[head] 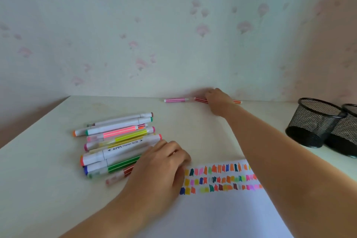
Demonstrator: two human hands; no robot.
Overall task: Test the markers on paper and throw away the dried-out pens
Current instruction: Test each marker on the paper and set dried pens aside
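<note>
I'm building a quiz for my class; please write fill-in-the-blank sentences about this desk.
The right hand covers the red striped pen near the ____.
The other striped pen, just left of it, is ____.
Colour swatches on the white paper sheet form ____ rows.
The black mesh pen cups number ____.
Missing: wall; pink; three; two.

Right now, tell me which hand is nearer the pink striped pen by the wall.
Right. The right hand covers the red striped pen lying just beside the pink striped pen at the wall. The left hand rests well back, at the marker pile beside the paper.
</note>
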